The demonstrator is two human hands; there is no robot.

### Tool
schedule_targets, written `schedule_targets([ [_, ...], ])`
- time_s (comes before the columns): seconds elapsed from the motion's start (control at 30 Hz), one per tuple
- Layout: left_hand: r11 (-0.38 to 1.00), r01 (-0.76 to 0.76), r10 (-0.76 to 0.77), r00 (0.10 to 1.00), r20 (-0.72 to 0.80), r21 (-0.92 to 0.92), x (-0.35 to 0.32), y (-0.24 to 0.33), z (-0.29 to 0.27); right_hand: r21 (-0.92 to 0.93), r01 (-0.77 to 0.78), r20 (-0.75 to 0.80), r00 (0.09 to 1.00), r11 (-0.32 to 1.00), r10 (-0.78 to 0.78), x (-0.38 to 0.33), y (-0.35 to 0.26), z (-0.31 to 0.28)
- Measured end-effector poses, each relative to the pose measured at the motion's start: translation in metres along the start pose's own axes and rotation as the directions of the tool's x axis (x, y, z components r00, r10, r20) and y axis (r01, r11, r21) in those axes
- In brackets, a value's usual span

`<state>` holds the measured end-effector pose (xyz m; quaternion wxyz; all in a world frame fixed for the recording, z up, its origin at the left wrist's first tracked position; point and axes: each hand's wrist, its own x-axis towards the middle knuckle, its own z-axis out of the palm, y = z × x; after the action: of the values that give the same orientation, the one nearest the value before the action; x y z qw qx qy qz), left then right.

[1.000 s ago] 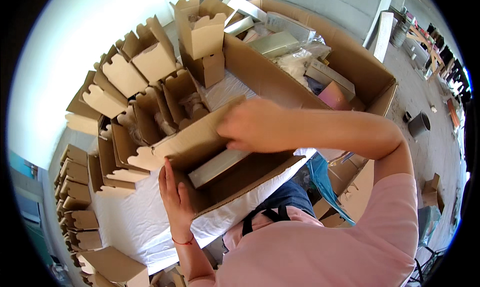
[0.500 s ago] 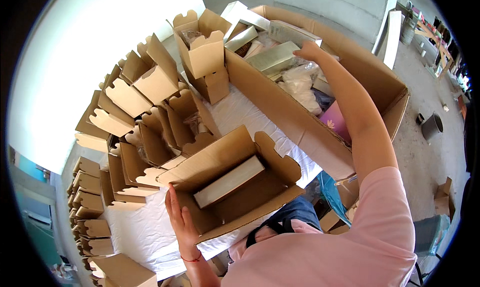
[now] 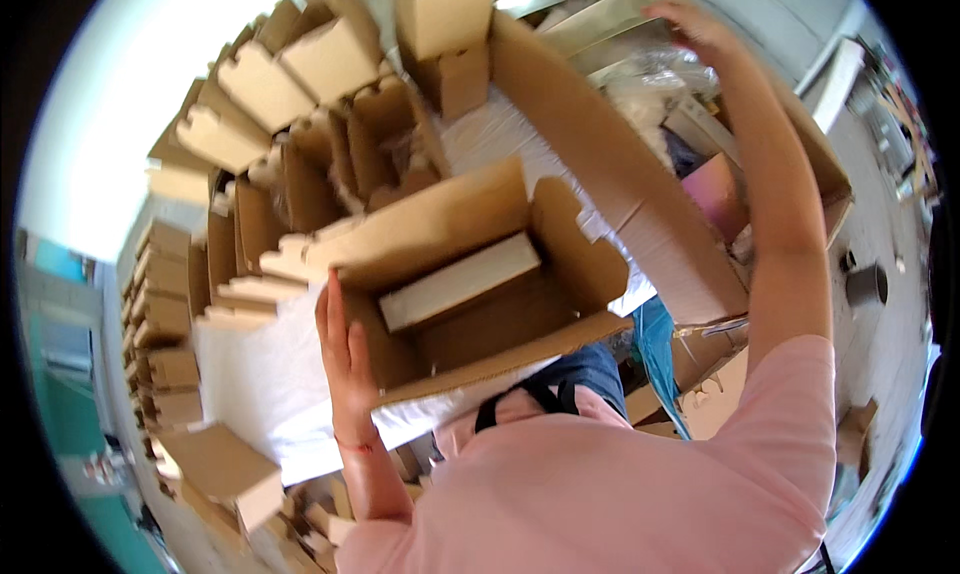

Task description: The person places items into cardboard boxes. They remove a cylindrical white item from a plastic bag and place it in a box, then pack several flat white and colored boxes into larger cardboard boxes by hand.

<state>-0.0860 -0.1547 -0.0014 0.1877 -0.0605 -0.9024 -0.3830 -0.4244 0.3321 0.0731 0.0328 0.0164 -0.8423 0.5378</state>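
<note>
My left hand (image 3: 345,349) rests with straight fingers against the left end of an open brown cardboard box (image 3: 480,349), not wrapped round it. Inside that box lies a long, flat whitish box (image 3: 460,282) along the far wall. My right arm reaches over a large cardboard carton (image 3: 620,179) at the far right. Blurred, my right hand (image 3: 695,32) is at the end of a long silvery box (image 3: 598,22); whether it grips this is unclear. Below that hand lie clear plastic wrapping (image 3: 660,74), a small pale box (image 3: 700,132) and a pink-purple box (image 3: 715,194).
Several open cardboard boxes (image 3: 330,64) stand in rows at the far left, some holding plastic-wrapped contents. More boxes (image 3: 165,284) are stacked along the left. A white sheet (image 3: 250,374) covers the table. On the floor at right stands a dark bucket (image 3: 867,286).
The view has shifted, so most things sit higher in the picture. My right hand has shifted slightly rightward along the silvery box's end. My left hand stays against the open box.
</note>
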Motion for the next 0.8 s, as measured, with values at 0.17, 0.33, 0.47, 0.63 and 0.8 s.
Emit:
schedule_targets([
  [0.17,1.000,-0.013,0.013,1.000,-0.010,0.021,-0.003,-0.003,-0.005,-0.550,0.259,-0.181,0.891,0.794,-0.416,-0.041,-0.077,-0.006],
  [0.33,1.000,-0.009,0.009,0.999,-0.036,0.008,-0.005,-0.009,-0.007,0.181,0.507,-0.327,0.839,0.843,-0.435,-0.121,-0.153,-0.039],
  [0.47,1.000,-0.009,0.007,0.998,-0.060,-0.024,-0.004,-0.012,-0.006,0.006,0.498,0.130,0.860,0.867,-0.494,-0.197,-0.163,0.014],
  [0.63,0.999,0.015,-0.020,0.996,-0.084,-0.049,-0.009,-0.009,-0.009,-0.163,0.415,0.698,0.690,0.895,-0.193,-0.236,-0.169,0.133],
  [0.8,0.999,-0.022,0.018,0.994,-0.106,-0.042,-0.012,-0.015,-0.008,-0.273,0.233,0.748,0.662,0.933,0.053,-0.261,-0.154,0.179],
])
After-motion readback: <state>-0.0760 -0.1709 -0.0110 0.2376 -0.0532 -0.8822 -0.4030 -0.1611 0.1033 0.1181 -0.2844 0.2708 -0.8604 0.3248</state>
